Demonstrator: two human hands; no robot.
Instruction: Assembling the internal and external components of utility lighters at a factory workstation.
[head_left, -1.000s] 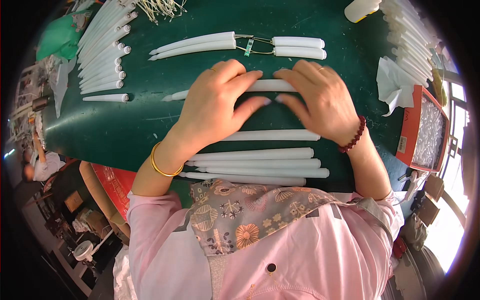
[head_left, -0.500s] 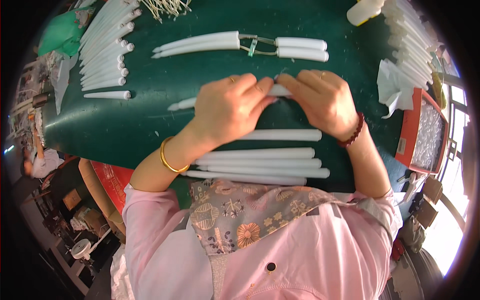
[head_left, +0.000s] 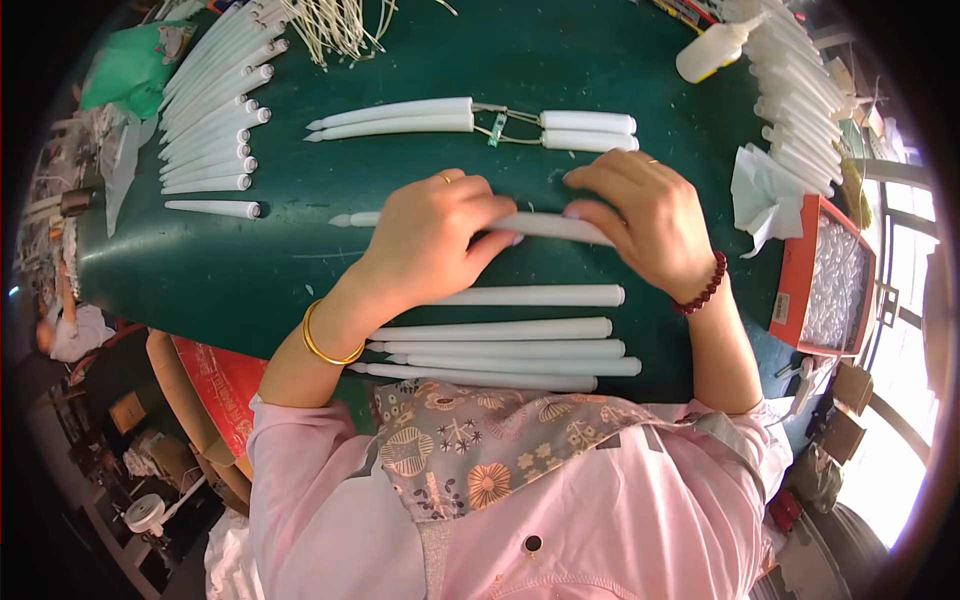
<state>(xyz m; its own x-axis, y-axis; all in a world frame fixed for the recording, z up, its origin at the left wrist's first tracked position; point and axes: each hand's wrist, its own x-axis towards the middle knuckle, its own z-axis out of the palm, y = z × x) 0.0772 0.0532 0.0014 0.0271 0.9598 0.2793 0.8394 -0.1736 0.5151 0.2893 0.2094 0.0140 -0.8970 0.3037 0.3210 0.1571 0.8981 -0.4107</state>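
Note:
A white taper-shaped electric candle (head_left: 560,227) lies crosswise in front of me, its pointed flame tip at the left. My left hand (head_left: 430,228) is closed around its middle, thumb and fingers pinching it. At the candle's right end, my right hand (head_left: 645,222) has its thumb and fingers apart, with the thumb over the candle; that end is hidden behind the hand. Beyond my hands lie two opened candles (head_left: 400,118), joined by wires and a small green circuit board (head_left: 497,128) to two short white tubes (head_left: 588,122). Several whole candles (head_left: 510,350) lie nearer to me.
Many white candles (head_left: 215,150) line the green table's (head_left: 270,250) left side. A bundle of pale wires (head_left: 330,25) lies at the back. A white squeeze bottle (head_left: 710,52), more white tubes (head_left: 795,95), crumpled white paper (head_left: 768,195) and a red box of clear pieces (head_left: 795,280) are at the right.
My right hand's fingers have come off the candle and spread apart, opening a gap from my left hand. My left hand keeps its grip. The whole view has shifted slightly.

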